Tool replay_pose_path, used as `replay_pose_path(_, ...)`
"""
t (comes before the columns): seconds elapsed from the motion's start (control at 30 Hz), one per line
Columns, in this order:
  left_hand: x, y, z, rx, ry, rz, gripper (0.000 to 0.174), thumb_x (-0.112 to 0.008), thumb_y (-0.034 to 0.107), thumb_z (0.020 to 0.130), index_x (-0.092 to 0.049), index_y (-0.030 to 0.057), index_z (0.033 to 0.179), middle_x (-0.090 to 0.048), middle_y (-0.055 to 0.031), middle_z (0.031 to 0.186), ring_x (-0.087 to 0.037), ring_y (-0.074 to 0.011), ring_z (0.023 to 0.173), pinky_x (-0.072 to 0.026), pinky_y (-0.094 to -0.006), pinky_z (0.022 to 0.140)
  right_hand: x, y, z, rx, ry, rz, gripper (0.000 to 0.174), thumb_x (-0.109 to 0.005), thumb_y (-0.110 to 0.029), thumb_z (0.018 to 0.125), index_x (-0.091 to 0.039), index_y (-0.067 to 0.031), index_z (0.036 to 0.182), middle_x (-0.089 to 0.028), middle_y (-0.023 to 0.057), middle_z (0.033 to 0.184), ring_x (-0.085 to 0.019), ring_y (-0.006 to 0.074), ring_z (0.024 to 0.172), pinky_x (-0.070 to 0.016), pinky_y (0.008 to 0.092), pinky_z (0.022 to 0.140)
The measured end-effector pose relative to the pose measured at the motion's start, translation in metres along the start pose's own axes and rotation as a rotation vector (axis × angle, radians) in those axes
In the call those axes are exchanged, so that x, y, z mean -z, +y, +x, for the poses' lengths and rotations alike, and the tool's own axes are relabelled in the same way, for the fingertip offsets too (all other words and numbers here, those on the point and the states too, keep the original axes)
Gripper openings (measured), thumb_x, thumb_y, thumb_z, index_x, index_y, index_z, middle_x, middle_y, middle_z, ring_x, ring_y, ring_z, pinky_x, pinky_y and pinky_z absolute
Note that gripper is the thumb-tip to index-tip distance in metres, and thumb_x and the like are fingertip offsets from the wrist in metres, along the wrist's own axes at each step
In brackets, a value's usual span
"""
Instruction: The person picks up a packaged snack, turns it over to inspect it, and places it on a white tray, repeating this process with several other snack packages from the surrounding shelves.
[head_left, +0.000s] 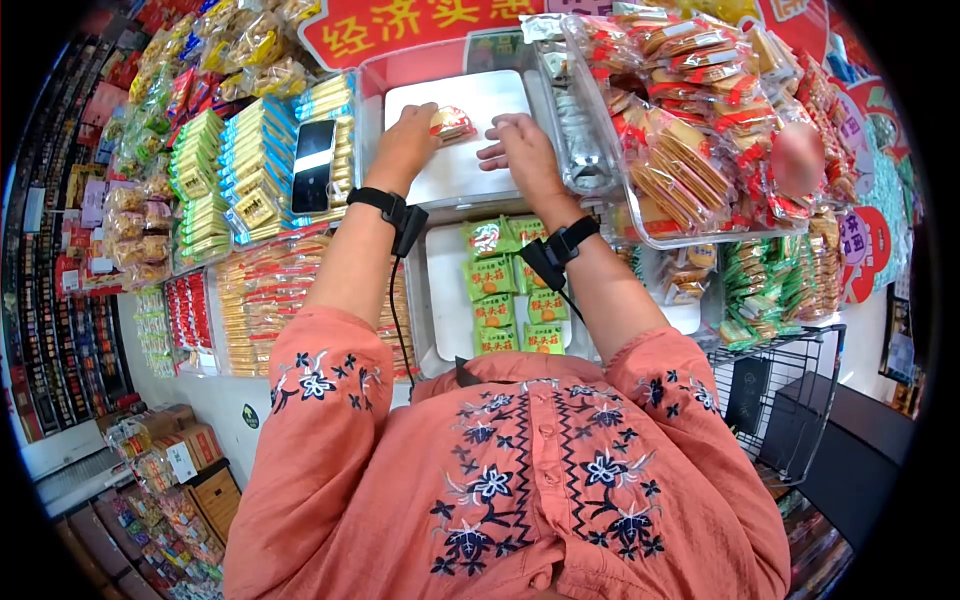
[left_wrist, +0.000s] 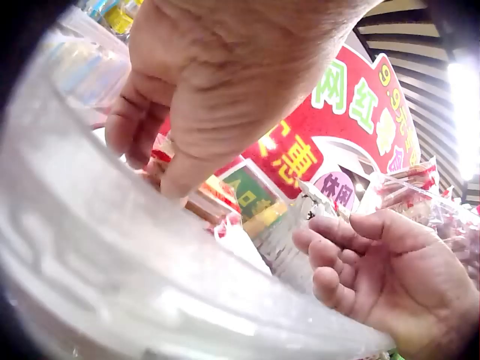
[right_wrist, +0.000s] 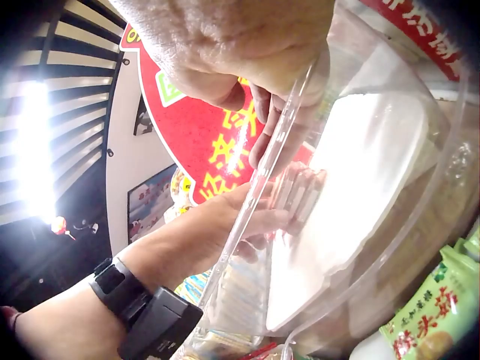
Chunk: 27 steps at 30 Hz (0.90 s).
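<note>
My left hand (head_left: 405,148) pinches a small stack of red-and-clear wrapped biscuit packs (head_left: 455,124) between thumb and fingers. The stack sits upright on a white board (head_left: 480,175) inside a clear plastic bin. In the left wrist view, the hand hides most of the packs, with red wrapping showing under its fingertips. My right hand (head_left: 525,158) holds nothing, its palm turned toward the stack and its fingers loosely bent, over the right side of the board. From the right wrist side, the stack (right_wrist: 300,196) shows several packs standing side by side.
A heaped clear bin of wrapped biscuits (head_left: 680,140) rises at the right. Left of the white board, a phone (head_left: 313,165) lies on blue-wrapped snack packs (head_left: 260,150). Green packets (head_left: 493,278) fill a lower bin in front. A wire cart (head_left: 790,400) stands lower right.
</note>
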<state>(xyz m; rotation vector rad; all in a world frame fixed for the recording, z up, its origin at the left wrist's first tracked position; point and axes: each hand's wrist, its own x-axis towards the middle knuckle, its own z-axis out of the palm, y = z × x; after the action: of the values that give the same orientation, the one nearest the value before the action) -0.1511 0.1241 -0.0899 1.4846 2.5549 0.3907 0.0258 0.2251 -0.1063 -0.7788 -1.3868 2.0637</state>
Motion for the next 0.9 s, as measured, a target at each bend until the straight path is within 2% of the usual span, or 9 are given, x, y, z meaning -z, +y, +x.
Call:
replay_pose_path(0.1,0.001,-0.008,0.002,-0.053,0.074,-0.072,0.064,-0.072,0.026,0.086,-0.048,0.0053,0.142,-0.054,-0.0213,0.135,-0.058,-0.038,0.12,-0.0488,-0.0438,0.099,-0.001,0.008,0.006,0.02,0.034,0.045,0.029,-0.047,-0.017,0.1,-0.053,0.0048,0.118,-0.064,0.0186,0.104,-0.071,0.0247,0.074,-0.0597,0.0341,0.058)
replay_pose_path(0.17,0.009,-0.005,0.003,-0.045,0.085,-0.155,0.07,-0.074,0.032,0.087,-0.047,0.002,0.144,-0.052,-0.0236,0.139,-0.059,-0.037,0.12,-0.0464,-0.0419,0.102,0.005,0.009,0.006,0.004,-0.038,-0.011,0.033,-0.049,-0.022,0.102,-0.051,0.003,0.123,-0.06,0.0204,0.113,-0.07,0.0266,0.081,-0.0599,0.035,0.066)
replay_pose_path(0.3,0.088,0.059,-0.012,-0.116,-0.033,-0.546,0.067,-0.073,0.035,0.091,-0.049,-0.0015,0.141,-0.059,-0.0157,0.134,-0.061,-0.0138,0.096,-0.0528,-0.0283,0.078,-0.003,0.002,-0.002,0.021,0.01,0.045,0.023,-0.05,-0.019,0.1,-0.058,0.0005,0.108,-0.065,0.0106,0.087,-0.069,0.0189,0.068,-0.0571,0.0313,0.056)
replay_pose_path(0.37,0.121,0.092,-0.02,-0.23,-0.004,-0.712,0.057,-0.069,0.03,0.095,-0.051,0.0,0.139,-0.059,-0.0125,0.134,-0.061,-0.0135,0.1,-0.0514,-0.028,0.084,-0.006,0.01,-0.004,0.167,0.02,-0.106,0.02,-0.052,-0.018,0.098,-0.06,0.0001,0.103,-0.065,0.0109,0.086,-0.068,0.017,0.066,-0.055,0.0318,0.058)
replay_pose_path(0.4,0.134,0.108,-0.026,-0.268,-0.019,-0.763,0.053,-0.068,0.029,0.096,-0.052,0.0006,0.139,-0.059,-0.0114,0.134,-0.061,-0.0134,0.101,-0.0506,-0.0279,0.086,-0.004,0.008,-0.012,0.299,-0.05,-0.285,0.017,-0.052,-0.013,0.098,-0.06,-0.0006,0.107,-0.064,0.0073,0.09,-0.067,0.0148,0.081,-0.0545,0.0302,0.069)
replay_pose_path(0.5,0.152,0.146,-0.036,-0.405,-0.065,-0.842,0.046,-0.065,0.026,0.098,-0.054,0.0025,0.136,-0.061,-0.0083,0.132,-0.06,-0.0133,0.107,-0.0481,-0.0281,0.092,-0.017,-0.006,-0.045,0.715,-0.062,-0.556,0.016,-0.056,-0.008,0.09,-0.063,0.0004,0.102,-0.064,0.0149,0.088,-0.065,0.0252,0.084,-0.0518,0.0346,0.077)
replay_pose_path(0.7,0.132,0.186,-0.037,-0.622,-0.091,-0.694,0.037,-0.064,0.025,0.099,-0.062,0.0029,0.128,-0.066,-0.0067,0.123,-0.059,-0.013,0.112,-0.0461,-0.028,0.095,-0.003,-0.062,-0.129,0.361,-0.477,-0.774,0.019,-0.058,-0.015,0.095,-0.062,0.0006,0.104,-0.065,0.0187,0.094,-0.063,0.0246,0.079,-0.0497,0.0361,0.071)
replay_pose_path(0.8,0.121,0.2,-0.034,-0.662,-0.075,-0.699,0.034,-0.062,0.024,0.1,-0.064,0.0017,0.125,-0.068,-0.0084,0.119,-0.062,-0.0165,0.109,-0.0475,-0.0296,0.093,0.016,-0.117,-0.17,0.262,-0.487,-0.654,0.024,-0.059,-0.017,0.091,-0.065,0.0003,0.107,-0.067,0.02,0.091,-0.067,0.0342,0.086,-0.0522,0.0399,0.077)
replay_pose_path(0.9,0.118,0.208,-0.032,-0.679,-0.066,-0.673,0.032,-0.061,0.025,0.101,-0.065,0.0012,0.123,-0.069,-0.0087,0.117,-0.062,-0.0173,0.107,-0.048,-0.0302,0.093,0.043,-0.151,-0.198,0.316,-0.406,-0.619,0.022,-0.057,-0.015,0.097,-0.063,0.0005,0.111,-0.069,0.0089,0.094,-0.067,0.0169,0.083,-0.0519,0.03,0.075)
